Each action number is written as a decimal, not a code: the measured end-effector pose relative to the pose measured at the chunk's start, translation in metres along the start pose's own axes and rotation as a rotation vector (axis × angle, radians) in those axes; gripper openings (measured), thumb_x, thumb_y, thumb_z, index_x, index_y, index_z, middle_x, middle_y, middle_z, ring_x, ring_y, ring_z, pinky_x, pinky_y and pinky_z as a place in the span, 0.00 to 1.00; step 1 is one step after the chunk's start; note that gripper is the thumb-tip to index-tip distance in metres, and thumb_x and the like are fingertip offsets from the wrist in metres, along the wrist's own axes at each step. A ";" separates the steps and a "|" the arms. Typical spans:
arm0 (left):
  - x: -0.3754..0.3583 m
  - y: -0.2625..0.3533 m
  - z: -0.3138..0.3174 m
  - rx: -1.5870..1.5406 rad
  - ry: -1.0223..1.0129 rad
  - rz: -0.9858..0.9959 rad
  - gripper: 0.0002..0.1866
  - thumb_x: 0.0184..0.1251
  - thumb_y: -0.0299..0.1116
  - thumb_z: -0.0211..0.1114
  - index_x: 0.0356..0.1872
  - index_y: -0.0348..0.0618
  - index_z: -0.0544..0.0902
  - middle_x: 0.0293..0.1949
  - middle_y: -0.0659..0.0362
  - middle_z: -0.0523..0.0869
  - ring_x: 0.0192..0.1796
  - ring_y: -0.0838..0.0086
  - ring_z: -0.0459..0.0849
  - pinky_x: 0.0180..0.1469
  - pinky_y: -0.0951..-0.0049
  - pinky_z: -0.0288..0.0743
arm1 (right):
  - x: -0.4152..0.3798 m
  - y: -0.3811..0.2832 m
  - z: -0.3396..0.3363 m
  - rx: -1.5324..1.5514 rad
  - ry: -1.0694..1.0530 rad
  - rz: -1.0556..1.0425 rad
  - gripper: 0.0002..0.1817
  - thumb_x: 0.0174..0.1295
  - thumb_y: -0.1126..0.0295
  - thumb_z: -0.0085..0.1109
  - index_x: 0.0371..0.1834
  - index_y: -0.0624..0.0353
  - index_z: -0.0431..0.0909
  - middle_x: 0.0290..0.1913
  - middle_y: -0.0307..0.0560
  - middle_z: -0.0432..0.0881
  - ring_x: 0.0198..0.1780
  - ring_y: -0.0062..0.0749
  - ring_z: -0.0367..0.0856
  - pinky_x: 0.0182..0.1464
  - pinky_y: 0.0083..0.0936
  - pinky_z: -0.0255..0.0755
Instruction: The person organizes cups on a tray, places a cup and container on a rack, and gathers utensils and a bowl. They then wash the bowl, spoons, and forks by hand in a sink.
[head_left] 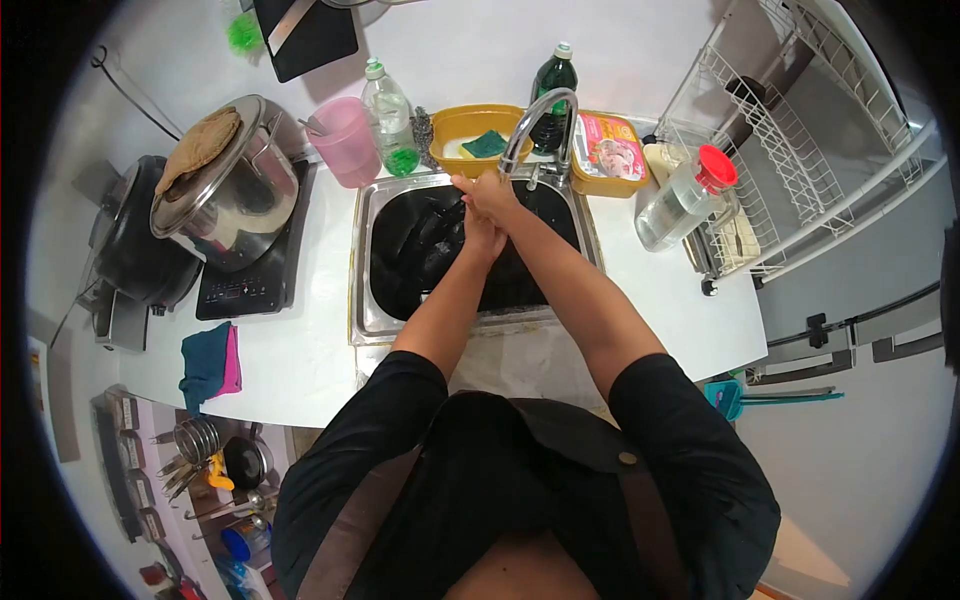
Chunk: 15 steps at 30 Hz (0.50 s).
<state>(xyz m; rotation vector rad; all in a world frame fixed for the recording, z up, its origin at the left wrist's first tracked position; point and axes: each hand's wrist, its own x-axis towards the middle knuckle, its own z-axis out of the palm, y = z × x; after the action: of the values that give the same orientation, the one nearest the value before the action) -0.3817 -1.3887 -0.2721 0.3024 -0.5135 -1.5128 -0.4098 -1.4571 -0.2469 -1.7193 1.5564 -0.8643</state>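
Observation:
My right hand [490, 196] lies across my left hand [481, 234], just below the spout of the curved metal faucet [525, 122]. The right fingers close around the left hand, whose own fingers are mostly covered. No object shows between them. Beneath both hands is the steel sink [362, 265], with a large black basin or pan [400, 235] and dark shapes in it that I cannot make out. Behind the sink, a yellow tub [445, 125] holds a green and yellow sponge [485, 145].
Left of the sink stand a pink pitcher [347, 145], a clear bottle [387, 110] and a steel pot [255, 190] on an induction cooker [245, 290]. To the right are a lidded tub [608, 155], a red-capped water jug [675, 210] and a white dish rack [790, 130].

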 end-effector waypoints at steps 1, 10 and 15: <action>0.000 -0.001 0.002 -0.018 -0.008 0.029 0.39 0.50 0.65 0.54 0.57 0.48 0.63 0.48 0.60 0.74 0.49 0.69 0.76 0.50 0.66 0.73 | 0.000 0.003 -0.002 -0.070 -0.029 -0.037 0.34 0.54 0.43 0.53 0.39 0.71 0.76 0.34 0.62 0.79 0.35 0.48 0.80 0.37 0.37 0.75; 0.001 0.019 0.014 0.163 0.130 0.042 0.19 0.63 0.46 0.57 0.48 0.46 0.69 0.42 0.60 0.77 0.46 0.69 0.77 0.48 0.65 0.72 | -0.029 -0.009 -0.067 -0.390 -0.004 -0.411 0.17 0.53 0.57 0.57 0.21 0.61 0.77 0.27 0.52 0.80 0.31 0.44 0.81 0.32 0.37 0.72; 0.005 0.021 0.021 0.188 0.169 0.023 0.19 0.61 0.34 0.58 0.51 0.47 0.64 0.37 0.63 0.75 0.36 0.74 0.77 0.39 0.73 0.73 | -0.053 -0.003 -0.073 -0.058 0.110 -0.340 0.14 0.46 0.61 0.64 0.27 0.59 0.75 0.22 0.46 0.77 0.27 0.38 0.79 0.31 0.31 0.71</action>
<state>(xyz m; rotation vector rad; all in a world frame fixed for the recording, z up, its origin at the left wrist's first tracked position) -0.3741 -1.3896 -0.2426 0.5636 -0.5231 -1.4048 -0.4726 -1.4068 -0.2055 -2.0459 1.3901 -1.1057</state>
